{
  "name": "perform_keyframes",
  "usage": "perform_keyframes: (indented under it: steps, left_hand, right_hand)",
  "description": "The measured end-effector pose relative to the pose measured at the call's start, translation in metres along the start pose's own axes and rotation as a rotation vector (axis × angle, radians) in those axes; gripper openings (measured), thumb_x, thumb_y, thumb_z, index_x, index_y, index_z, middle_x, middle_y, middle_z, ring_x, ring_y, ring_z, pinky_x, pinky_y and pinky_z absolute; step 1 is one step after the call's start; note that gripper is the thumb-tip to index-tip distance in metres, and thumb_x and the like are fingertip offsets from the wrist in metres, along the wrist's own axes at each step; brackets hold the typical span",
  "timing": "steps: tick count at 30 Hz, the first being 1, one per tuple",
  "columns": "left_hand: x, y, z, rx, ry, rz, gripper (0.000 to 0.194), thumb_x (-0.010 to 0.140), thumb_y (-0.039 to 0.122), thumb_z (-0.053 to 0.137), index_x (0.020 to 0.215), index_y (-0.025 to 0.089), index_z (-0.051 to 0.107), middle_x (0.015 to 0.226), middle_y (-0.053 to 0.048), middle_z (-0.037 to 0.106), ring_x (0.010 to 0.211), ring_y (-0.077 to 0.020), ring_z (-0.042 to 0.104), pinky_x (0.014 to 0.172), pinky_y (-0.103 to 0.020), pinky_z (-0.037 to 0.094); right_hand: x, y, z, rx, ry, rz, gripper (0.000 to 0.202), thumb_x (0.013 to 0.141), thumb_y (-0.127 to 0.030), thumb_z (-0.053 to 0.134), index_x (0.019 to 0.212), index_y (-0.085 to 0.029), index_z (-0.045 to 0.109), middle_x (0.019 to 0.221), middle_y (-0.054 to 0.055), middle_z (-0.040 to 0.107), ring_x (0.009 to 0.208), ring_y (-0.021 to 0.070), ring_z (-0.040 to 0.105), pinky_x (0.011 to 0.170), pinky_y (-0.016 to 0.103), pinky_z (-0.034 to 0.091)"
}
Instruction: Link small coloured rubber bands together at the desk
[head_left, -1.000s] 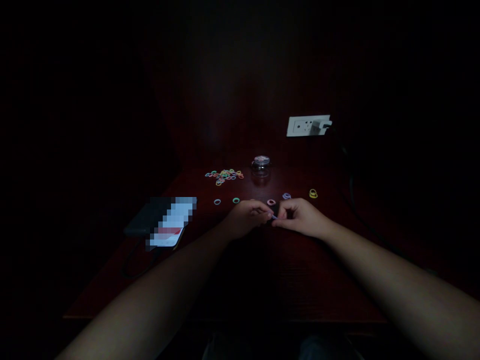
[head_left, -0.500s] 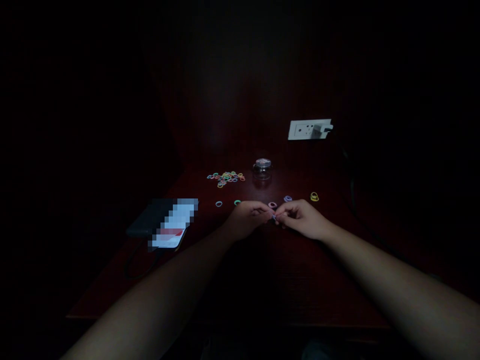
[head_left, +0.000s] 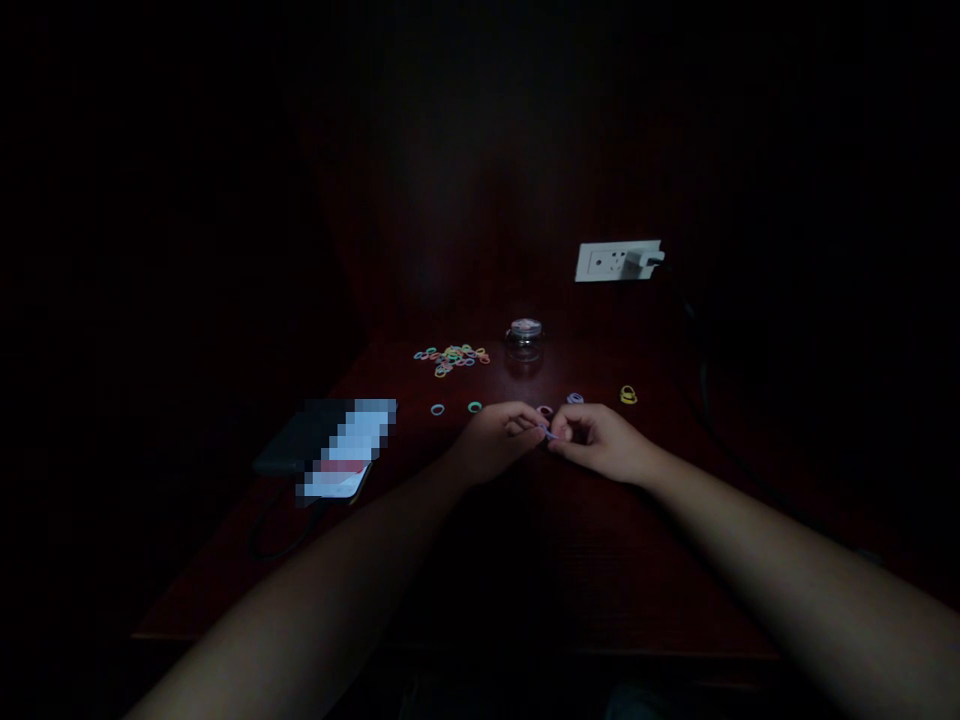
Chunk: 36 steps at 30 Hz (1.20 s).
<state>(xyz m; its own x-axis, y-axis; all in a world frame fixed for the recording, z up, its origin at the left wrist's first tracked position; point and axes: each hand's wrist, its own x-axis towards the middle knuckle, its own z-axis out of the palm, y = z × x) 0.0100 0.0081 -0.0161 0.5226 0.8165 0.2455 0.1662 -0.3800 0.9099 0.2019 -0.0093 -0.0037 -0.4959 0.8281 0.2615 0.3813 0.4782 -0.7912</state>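
Band, thin and pale purple (head_left: pixel 552 435), sits right between the two hands, low over the bench (head_left: pixel 585 590), and here's the change: the fingertips have parted slightly from half a second ago, so the strip now shows as a slim line across the gap. That looks like a light pull on it, though how tightly it is stretched is too small to tell. Left hand (head_left: pixel 495 440) has one end in a narrow fingertip grip; right hand (head_left: pixel 606 442) pinches the other, thumb and finger close, the rest loosely curled.

Just beyond the fingertips, pink band (head_left: pixel 544 408), partly hidden. To its right, purple bands (head_left: pixel 575 399) close together, and further along, yellow bands (head_left: pixel 628 400) overlapping. Over to the left of the hands, green band (head_left: pixel 475 403), then blue band (head_left: pixel 437 406), each lying singly.

Further back, a mixed heap of bands (head_left: pixel 452 355) spreads loosely, with a clear lidded jar (head_left: pixel 525 340) standing to its right. Out left, phone (head_left: pixel 341 470), screen blurred out, against a dark slab (head_left: pixel 289 440). Up on the wall, socket (head_left: pixel 598 262) with a plug (head_left: pixel 639 264) in it.
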Motion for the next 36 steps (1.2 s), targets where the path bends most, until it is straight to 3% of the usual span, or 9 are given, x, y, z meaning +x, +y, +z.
perform_keyframes:
  steps: [10,16,24,36]
  left_hand:
    - [0.0005,0.0048,0.0016,-0.020,0.015,-0.032,0.021,0.078,0.028,0.056,0.089,0.012,0.064,0.070,-0.002,0.061,0.061,-0.0095,0.053,0.057,-0.021,0.040]
    - [0.0016,-0.0008,0.0007,0.004,0.008,-0.024,0.022,0.079,0.031,0.055,0.084,0.012,0.065,0.072,-0.003,0.063,0.062,-0.0096,0.053,0.057,-0.021,0.039]
    - [0.0011,0.0021,0.0012,0.037,0.025,-0.035,0.024,0.079,0.034,0.056,0.085,0.013,0.067,0.068,-0.002,0.062,0.060,-0.0097,0.051,0.055,-0.021,0.037]
    - [0.0014,-0.0030,0.0021,0.026,0.011,-0.007,0.025,0.077,0.035,0.059,0.087,0.013,0.067,0.071,-0.002,0.064,0.061,-0.0093,0.052,0.055,-0.020,0.037]
  right_hand:
    - [-0.0006,0.0006,-0.0013,-0.115,0.097,-0.120,0.007,0.076,-0.014,0.052,0.072,-0.017,0.048,0.068,-0.001,0.048,0.063,0.0105,0.043,0.058,0.023,0.035]
    - [-0.0014,-0.0023,-0.0017,-0.041,0.180,-0.116,0.010,0.075,-0.015,0.055,0.072,-0.018,0.046,0.066,-0.002,0.045,0.059,0.0094,0.040,0.054,0.022,0.034]
    - [-0.0007,-0.0020,0.0011,0.140,0.118,-0.028,0.021,0.072,-0.024,0.065,0.087,-0.016,0.053,0.072,0.000,0.054,0.060,0.0099,0.047,0.056,0.024,0.040]
    - [0.0007,0.0017,-0.0010,0.003,0.182,-0.077,0.013,0.077,-0.027,0.061,0.077,-0.014,0.062,0.070,0.002,0.056,0.062,0.0111,0.049,0.058,0.025,0.040]
